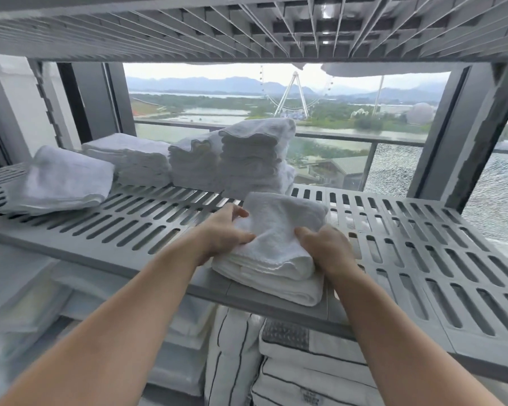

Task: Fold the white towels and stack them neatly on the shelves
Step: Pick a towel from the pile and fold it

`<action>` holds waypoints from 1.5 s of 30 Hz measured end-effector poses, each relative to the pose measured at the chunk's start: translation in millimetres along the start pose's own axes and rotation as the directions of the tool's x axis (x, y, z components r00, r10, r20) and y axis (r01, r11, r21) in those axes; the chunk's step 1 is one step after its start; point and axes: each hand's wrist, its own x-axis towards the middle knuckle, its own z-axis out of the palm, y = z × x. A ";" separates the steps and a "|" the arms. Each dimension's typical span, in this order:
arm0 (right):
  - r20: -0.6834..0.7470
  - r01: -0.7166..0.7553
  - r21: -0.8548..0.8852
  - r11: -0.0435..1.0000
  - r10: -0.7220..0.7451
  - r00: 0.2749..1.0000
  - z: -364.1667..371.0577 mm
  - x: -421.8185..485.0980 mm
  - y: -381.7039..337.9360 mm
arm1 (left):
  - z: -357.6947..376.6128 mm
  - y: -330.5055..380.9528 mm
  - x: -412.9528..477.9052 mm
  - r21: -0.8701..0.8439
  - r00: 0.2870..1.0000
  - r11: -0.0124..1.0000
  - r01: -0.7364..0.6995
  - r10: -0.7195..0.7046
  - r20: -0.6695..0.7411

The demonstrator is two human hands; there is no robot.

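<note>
The folded white towel (279,247) looks soft, light and limp — it would sag if lifted by one edge, so the sensible hold is at both flanks, squeezing the layers together; it is thick terry, folded into several layers. It rests at the front edge of the slotted grey shelf (423,244), at six o'clock from the tall towel stack (252,159). The left hand (220,232) and right hand (326,247) both have fingers clenched on its sides — gripping cloth.
</note>
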 end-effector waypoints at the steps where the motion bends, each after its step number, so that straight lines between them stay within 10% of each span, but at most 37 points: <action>1: -0.007 0.021 0.061 0.998 -0.020 1.000 2.1 -0.5 -2.9 | -1.2 -3.0 -1.9 -0.033 0.999 0.999 -0.031 0.030 -0.010; 15: 0.051 0.312 0.279 0.908 -0.339 0.939 60.5 -2.8 -133.9 | -109.2 -72.2 17.1 -0.541 0.962 0.806 -0.240 0.122 -0.245; 26: -0.143 0.339 0.378 0.861 -0.308 0.941 187.8 69.5 -295.5 | -271.2 -129.5 115.4 -0.464 0.927 0.849 -0.251 0.072 -0.368; 36: -0.156 0.229 0.571 0.789 -0.169 0.973 256.0 149.4 -364.8 | -360.4 -165.6 201.4 -0.605 0.978 0.769 -0.205 0.182 -0.100; 45: -0.064 0.248 0.511 0.823 -0.252 0.966 276.0 209.2 -419.0 | -385.8 -162.7 291.6 -0.321 0.903 0.916 -0.239 0.088 -0.420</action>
